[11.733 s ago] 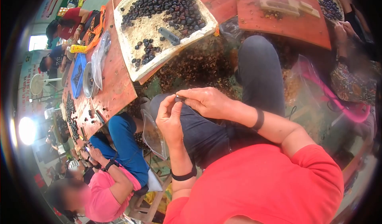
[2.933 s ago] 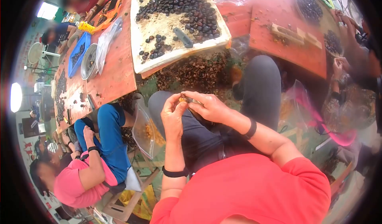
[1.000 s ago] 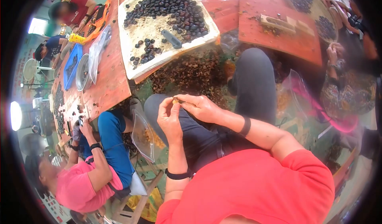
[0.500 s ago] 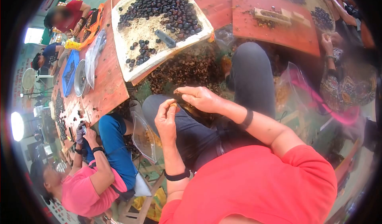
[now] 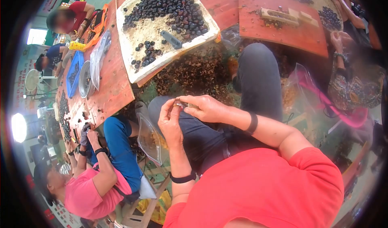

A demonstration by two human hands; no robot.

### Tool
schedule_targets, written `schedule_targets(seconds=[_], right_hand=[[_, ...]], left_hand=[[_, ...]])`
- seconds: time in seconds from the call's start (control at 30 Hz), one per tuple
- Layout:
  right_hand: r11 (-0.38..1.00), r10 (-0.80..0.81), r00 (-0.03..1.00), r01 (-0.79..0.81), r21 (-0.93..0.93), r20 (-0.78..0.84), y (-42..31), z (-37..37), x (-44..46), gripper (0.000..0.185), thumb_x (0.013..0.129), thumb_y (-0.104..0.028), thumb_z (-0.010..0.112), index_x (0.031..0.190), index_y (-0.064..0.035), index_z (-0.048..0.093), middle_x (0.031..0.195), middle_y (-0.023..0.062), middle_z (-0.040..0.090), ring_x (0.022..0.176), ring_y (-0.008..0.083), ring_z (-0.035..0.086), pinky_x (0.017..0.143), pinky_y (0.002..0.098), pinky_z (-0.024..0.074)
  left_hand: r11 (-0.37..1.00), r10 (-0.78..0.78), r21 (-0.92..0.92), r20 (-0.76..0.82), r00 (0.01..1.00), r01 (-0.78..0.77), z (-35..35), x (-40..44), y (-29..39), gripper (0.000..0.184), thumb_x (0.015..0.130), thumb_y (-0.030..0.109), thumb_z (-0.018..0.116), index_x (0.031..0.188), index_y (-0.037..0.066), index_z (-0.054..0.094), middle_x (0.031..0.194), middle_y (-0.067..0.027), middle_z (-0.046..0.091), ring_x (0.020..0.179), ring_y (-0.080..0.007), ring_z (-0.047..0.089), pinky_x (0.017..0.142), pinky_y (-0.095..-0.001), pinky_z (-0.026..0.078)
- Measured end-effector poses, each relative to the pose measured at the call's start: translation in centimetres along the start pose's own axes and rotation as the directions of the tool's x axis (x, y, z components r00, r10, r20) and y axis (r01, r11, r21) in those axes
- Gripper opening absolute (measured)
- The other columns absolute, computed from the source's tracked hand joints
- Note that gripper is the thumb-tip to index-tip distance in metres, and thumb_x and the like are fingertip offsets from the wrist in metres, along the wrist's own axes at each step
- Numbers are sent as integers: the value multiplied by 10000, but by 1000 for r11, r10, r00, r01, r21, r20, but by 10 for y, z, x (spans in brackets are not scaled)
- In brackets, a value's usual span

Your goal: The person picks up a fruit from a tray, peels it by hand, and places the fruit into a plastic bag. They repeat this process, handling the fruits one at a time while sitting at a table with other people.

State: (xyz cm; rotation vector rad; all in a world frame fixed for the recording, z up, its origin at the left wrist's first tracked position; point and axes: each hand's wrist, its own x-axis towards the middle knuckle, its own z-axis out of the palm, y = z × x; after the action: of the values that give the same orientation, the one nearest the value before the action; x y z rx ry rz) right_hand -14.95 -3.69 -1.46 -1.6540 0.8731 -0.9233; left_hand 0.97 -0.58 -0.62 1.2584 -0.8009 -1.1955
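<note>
My left hand [image 5: 171, 125] is raised over my lap, its thumb and fingers pinched on a small pale-and-brown nut [image 5: 178, 103]. Meeting it from the right, my right hand [image 5: 207, 108] is closed, with its fingertips touching the same spot. A thin strip shows between the right fingers, too small to name. Ahead of both hands, a white foam tray [image 5: 135, 76] holds many dark, shiny, round nuts [image 5: 173, 9] on a sandy layer. A grey tool handle [image 5: 171, 39] lies among them.
Brown shell scraps [image 5: 190, 72] cover the floor below the tray. On the left, a person in pink [image 5: 95, 191] sits close by, near a blue tray [image 5: 73, 74] and a round metal pan [image 5: 85, 79]. A slotted wooden block [image 5: 279, 16] lies on the red table [image 5: 258, 29] to the right.
My right hand has come down and left, its fingertips now meeting my left hand at the nut. The view has shifted slightly.
</note>
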Motion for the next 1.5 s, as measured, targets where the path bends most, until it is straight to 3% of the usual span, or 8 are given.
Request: schedule_targets(seconds=[0.67,0.77,0.83,0.93,1.23,1.37,1.43,1.5], right_hand=[[972,102,994,-93,217,-29,7,9,-2,336,923,-131,556,1236,-8,565,1120,183,654,1047,304,638,865,353,500],[960,-5,989,46,275,-147,20,17,-1,337,947,-144,525,1260,-28,565,966,118,686,791,204,668,663,307,517],[589,475,831,-545,597,289,-5,-2,1,360,974,-172,489,1315,-65,534,769,16,566,543,70,476,442,236,376],[453,489,800,-573,683,347,-14,-6,1,396,992,-202,463,1374,-98,474,701,-36,407,489,17,276,396,193,204],[342,445,839,-483,806,314,-14,-4,0,439,991,-236,458,1408,-104,419,705,-31,449,485,17,289,398,188,201],[433,375,861,-492,755,345,-7,-4,-1,464,977,-237,481,1409,-80,416,727,-6,505,509,48,388,425,213,302],[841,221,966,-257,476,131,-2,9,0,496,955,-224,517,1407,-48,408,763,37,577,602,105,521,542,262,437],[861,218,967,-255,441,134,-2,7,-2,506,945,-211,531,1402,-32,408,783,56,603,654,119,550,611,280,462]], left_hand=[[981,78,181,-1,997,-76,7,-2,2,208,903,-17,595,1111,-21,612,1044,-48,611,890,-127,608,796,-257,516],[963,116,243,5,993,-114,7,-4,2,194,903,-25,590,1095,-31,616,1084,-55,587,903,-132,607,803,-262,518],[913,222,346,20,975,-215,11,-6,3,149,923,37,593,1050,-35,622,1079,-78,599,951,-142,599,831,-275,523],[873,261,414,47,964,-257,11,-7,3,160,926,33,585,1074,-24,609,1100,-82,584,977,-144,589,858,-280,514],[987,140,-65,-81,987,-146,14,-5,-3,278,894,-11,610,1156,-2,518,1102,-91,581,1021,-172,589,906,-291,497],[985,73,-146,-119,990,-90,16,-5,2,258,883,-27,619,1130,-7,548,1143,-93,586,996,-155,593,900,-283,487],[993,54,-97,-73,996,-61,9,-4,-1,272,871,-31,631,1128,-7,547,1117,-82,595,992,-152,593,878,-285,496],[994,71,-75,-40,997,-74,5,-4,-2,265,878,-26,621,1127,11,539,1134,-74,578,1010,-157,586,872,-286,506]])
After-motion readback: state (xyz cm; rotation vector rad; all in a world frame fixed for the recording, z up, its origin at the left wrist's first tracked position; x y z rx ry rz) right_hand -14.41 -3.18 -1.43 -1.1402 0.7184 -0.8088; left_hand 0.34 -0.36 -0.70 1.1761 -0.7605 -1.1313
